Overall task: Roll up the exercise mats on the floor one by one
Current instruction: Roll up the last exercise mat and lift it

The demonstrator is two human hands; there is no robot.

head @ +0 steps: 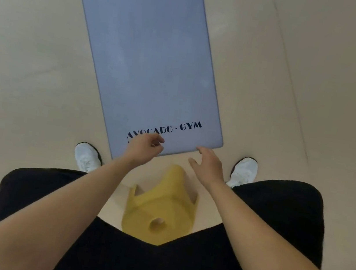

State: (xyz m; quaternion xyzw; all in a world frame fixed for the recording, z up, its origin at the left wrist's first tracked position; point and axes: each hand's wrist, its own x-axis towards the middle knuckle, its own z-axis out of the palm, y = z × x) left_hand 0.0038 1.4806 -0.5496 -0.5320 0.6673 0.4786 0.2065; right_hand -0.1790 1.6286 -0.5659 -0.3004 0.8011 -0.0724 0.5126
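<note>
A blue-grey exercise mat (146, 60) lies flat and unrolled on the beige floor, stretching away from me, with dark lettering "AVOCADO · GYM" near its close end. My left hand (144, 150) hovers over the mat's near left corner, fingers loosely curled, holding nothing. Beside the mat's near edge, towards its right corner, is my right hand (208, 163), its fingers relaxed and spread, gripping nothing. Whether either hand touches the mat is unclear.
My white shoes (87, 157) (244, 172) stand either side of the mat's near end. A yellow garment (161, 211) hangs from my chest between my black-clad knees. Bare beige floor (34, 55) surrounds the mat, with a seam line (294, 94) on the right.
</note>
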